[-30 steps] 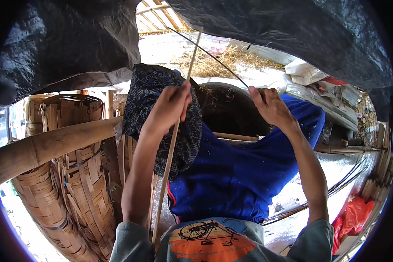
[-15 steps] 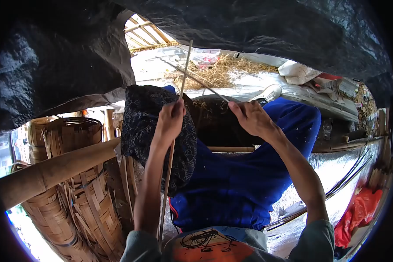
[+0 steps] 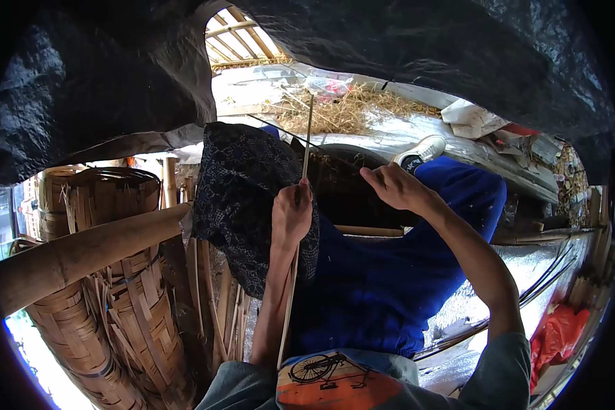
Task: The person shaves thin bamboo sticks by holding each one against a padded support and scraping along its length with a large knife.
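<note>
The left hand (image 3: 292, 212) grips the thin bamboo strip (image 3: 308, 140), its long axis pointing away from the body along the right edge of the patterned cloth (image 3: 242, 188). The right hand (image 3: 396, 188), right of this cloth and farther from the strip, seems curled around a thin dark rod (image 3: 273, 128).

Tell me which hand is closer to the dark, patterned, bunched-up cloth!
Left. The left hand overlaps the cloth's right side in this view, holding a long, thin, pale strip. The right hand is farther off, to the cloth's right, across a gap.
</note>
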The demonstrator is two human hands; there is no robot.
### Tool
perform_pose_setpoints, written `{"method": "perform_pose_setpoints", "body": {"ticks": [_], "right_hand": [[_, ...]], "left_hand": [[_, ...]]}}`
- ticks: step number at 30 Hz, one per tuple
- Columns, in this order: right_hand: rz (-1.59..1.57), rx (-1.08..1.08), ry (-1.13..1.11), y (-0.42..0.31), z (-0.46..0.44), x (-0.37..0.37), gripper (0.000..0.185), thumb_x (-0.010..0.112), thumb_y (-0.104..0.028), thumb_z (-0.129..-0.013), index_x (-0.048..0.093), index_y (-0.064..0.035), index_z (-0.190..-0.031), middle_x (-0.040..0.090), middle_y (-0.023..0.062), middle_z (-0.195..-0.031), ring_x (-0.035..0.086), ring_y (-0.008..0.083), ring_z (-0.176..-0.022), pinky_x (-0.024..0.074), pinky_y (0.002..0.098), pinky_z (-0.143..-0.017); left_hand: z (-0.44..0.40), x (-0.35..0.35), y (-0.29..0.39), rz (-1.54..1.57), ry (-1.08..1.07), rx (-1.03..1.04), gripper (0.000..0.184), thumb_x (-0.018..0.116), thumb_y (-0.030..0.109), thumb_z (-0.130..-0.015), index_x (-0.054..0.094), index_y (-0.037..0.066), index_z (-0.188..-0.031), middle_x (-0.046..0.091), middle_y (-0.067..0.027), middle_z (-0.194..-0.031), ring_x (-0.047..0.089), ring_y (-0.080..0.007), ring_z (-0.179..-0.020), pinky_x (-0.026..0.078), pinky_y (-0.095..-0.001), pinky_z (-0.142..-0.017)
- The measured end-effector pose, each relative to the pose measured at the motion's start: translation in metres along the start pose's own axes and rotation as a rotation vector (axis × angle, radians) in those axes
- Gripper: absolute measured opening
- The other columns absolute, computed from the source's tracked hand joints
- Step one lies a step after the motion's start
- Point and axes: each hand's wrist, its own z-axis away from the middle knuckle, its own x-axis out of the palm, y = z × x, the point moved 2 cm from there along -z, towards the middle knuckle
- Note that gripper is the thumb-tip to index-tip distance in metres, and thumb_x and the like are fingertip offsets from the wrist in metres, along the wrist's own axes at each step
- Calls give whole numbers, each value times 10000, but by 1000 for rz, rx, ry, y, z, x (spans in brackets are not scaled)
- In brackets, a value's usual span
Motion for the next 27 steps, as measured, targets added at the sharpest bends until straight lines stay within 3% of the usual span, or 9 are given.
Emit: {"method": "perform_pose_setpoints", "body": {"ticks": [4, 6, 8, 9, 13, 18, 20, 25, 27], "right_hand": [[-133, 86, 29, 6, -8, 8, 397, 591, -94, -891, 534, -20, -1277, 421, 46, -729, 395, 166, -585, 398, 293, -533], [-188, 172, 63, 15, -6, 22, 361, 593, -103, -896, 556, -19, -1246, 422, 44, -701, 390, 169, -550, 395, 302, -515], [-303, 408, -474, 34, 4, 53, 313, 595, -139, -909, 586, -10, -1194, 408, 43, -637, 392, 172, -509, 389, 315, -499], [-22, 123, -90, 33, 0, 38, 319, 549, -134, -931, 553, 34, -1203, 387, 52, -574, 383, 185, -472, 382, 332, -472], [-150, 187, 71, 32, -9, 13, 400, 478, -57, -915, 433, 43, -1300, 369, 57, -539, 351, 192, -426, 350, 349, -424], [-302, 68, -98, -1, -10, -26, 448, 472, -16, -903, 402, 29, -1342, 428, 39, -620, 423, 159, -527, 375, 310, -505], [-66, 92, -57, -9, -3, -23, 487, 555, -56, -892, 396, 30, -1344, 414, 25, -677, 431, 145, -600, 397, 293, -558], [283, 95, -286, -4, 4, -7, 580, 502, -110, -930, 232, 16, -1428, 462, 38, -699, 472, 160, -581, 413, 280, -565], [-27, 92, -137, -15, 1, -19, 422, 452, -191, -962, 362, 23, -1315, 471, 33, -662, 488, 151, -578, 411, 270, -553]], "left_hand": [[8, 0, -7, 7, 11, 213, 461, 435, 287, -986, 492, 2, -629, 404, -79, -484, 395, -144, -429, 312, -340, -458], [26, -2, 8, 40, -61, 93, 459, 433, 284, -988, 491, 6, -628, 396, -72, -478, 390, -138, -425, 307, -335, -452], [33, -4, 12, 70, -134, -22, 457, 430, 282, -990, 490, 9, -627, 389, -65, -471, 384, -131, -421, 302, -329, -446], [30, -5, 7, 82, -136, -21, 455, 427, 280, -991, 489, 13, -627, 385, -61, -470, 377, -128, -418, 299, -327, -441], [22, -4, 8, 78, -109, -43, 459, 421, 281, -993, 503, 13, -629, 412, -70, -473, 417, -138, -406, 323, -328, -439], [15, -6, 12, 15, -96, -13, 466, 419, 285, -991, 511, 5, -630, 437, -84, -474, 469, -157, -406, 349, -332, -445], [23, -8, 14, 28, -116, 19, 459, 423, 268, -992, 503, 5, -624, 426, -84, -474, 436, -144, -400, 333, -330, -439], [30, -7, 23, 66, -160, 38, 451, 419, 243, -1000, 476, 6, -621, 389, -46, -469, 378, -117, -400, 297, -319, -426], [27, -11, 17, 133, -147, 55, 443, 416, 237, -1004, 472, 6, -630, 364, -22, -465, 351, -106, -399, 281, -311, -421]]}}
